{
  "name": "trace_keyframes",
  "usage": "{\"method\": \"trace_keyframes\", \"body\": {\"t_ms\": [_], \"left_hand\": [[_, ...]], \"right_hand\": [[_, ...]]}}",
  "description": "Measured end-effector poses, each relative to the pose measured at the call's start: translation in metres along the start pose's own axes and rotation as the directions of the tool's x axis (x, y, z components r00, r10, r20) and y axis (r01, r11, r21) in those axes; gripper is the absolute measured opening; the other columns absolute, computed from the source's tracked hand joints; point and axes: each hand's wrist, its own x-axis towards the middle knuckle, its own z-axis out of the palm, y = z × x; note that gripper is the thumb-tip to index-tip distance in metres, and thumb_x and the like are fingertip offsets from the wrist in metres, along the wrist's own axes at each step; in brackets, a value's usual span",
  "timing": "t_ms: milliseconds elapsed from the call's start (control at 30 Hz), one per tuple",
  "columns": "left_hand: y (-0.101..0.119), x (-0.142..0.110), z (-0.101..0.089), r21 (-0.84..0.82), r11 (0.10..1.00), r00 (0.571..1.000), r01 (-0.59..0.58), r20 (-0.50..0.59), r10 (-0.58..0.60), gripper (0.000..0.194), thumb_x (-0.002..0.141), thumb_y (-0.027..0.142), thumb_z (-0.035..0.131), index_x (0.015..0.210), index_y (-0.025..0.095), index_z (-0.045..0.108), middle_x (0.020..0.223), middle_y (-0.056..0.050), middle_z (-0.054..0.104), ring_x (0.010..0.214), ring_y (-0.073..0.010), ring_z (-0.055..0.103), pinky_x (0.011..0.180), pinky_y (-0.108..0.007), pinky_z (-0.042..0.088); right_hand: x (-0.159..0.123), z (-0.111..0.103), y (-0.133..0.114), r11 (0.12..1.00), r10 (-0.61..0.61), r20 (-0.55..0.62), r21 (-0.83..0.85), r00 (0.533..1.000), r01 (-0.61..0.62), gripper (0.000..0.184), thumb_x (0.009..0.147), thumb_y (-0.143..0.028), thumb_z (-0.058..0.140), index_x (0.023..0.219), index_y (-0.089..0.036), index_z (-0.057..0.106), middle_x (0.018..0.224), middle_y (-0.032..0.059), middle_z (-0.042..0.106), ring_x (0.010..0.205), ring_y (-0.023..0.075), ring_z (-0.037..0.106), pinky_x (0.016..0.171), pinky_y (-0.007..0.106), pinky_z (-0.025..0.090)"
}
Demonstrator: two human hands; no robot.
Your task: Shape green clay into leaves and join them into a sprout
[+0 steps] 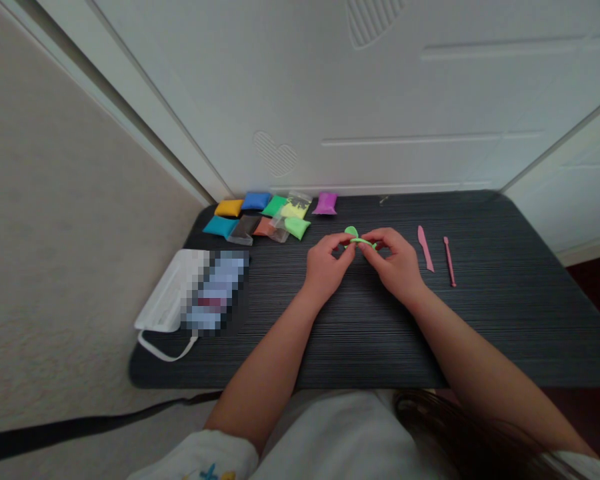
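Above the middle of the dark table, my left hand [327, 261] and my right hand [394, 259] meet fingertip to fingertip. Between them they pinch a thin, curved strip of light green modelling clay [363, 241]. A rounded, flat green clay piece [351, 231] shows just behind my left fingertips; whether it joins the strip I cannot tell. Both hands are closed, thumbs against fingers. To the right of my right hand lie a pink plastic clay knife [425, 249] and a slim pink modelling stick [449, 261].
Several bags of coloured clay lie at the back left, among them a blue bag [256, 201], a light green bag [297, 227] and a purple bag [325, 203]. A white power bank [175, 291] is cabled to a blurred-out phone [217, 291]. A white panel [380, 100] rises behind the table [520, 320].
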Motion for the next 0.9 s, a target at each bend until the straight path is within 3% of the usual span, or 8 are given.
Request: {"method": "trace_keyframes", "body": {"t_ms": [200, 600, 900], "left_hand": [[-0.0001, -0.0008, 0.0017, -0.029, 0.999, 1.000, 0.016, -0.014, -0.016, 0.020, 0.075, 0.023, 0.054, 0.094, 0.019, 0.059, 0.089, -0.003, 0.064, 0.078, -0.0124, 0.059, 0.071, -0.026, 0.046], [0.0009, -0.0025, 0.0035, -0.088, 0.996, 1.000, -0.009, -0.004, 0.009, 0.019, 0.075, 0.024, 0.054, 0.093, 0.019, 0.058, 0.085, -0.003, 0.063, 0.076, -0.0120, 0.057, 0.071, -0.026, 0.047], [-0.0013, -0.0018, 0.0043, -0.179, 0.983, 0.999, 0.050, 0.019, -0.047, 0.020, 0.075, 0.027, 0.054, 0.093, 0.019, 0.059, 0.084, -0.003, 0.063, 0.073, -0.0119, 0.057, 0.070, -0.027, 0.047]], "right_hand": [[-0.0009, -0.0003, 0.0003, 0.996, -0.047, 0.004, -0.076, 0.999, 0.047, 0.015, 0.079, -0.027, 0.051, 0.091, -0.021, 0.059, 0.086, 0.0026, 0.061, 0.076, 0.0143, 0.055, 0.069, 0.029, 0.044], [-0.0021, 0.0031, 0.0021, 0.997, 0.080, -0.048, 0.022, 0.996, -0.079, 0.020, 0.077, -0.037, 0.052, 0.083, -0.021, 0.061, 0.079, 0.0015, 0.062, 0.068, 0.0135, 0.055, 0.063, 0.029, 0.045], [-0.0026, 0.0026, 0.0008, 0.997, 0.078, -0.042, 0.019, 0.996, -0.077, 0.020, 0.078, -0.038, 0.049, 0.084, -0.022, 0.061, 0.079, 0.0015, 0.061, 0.069, 0.0138, 0.056, 0.063, 0.029, 0.045]]}}
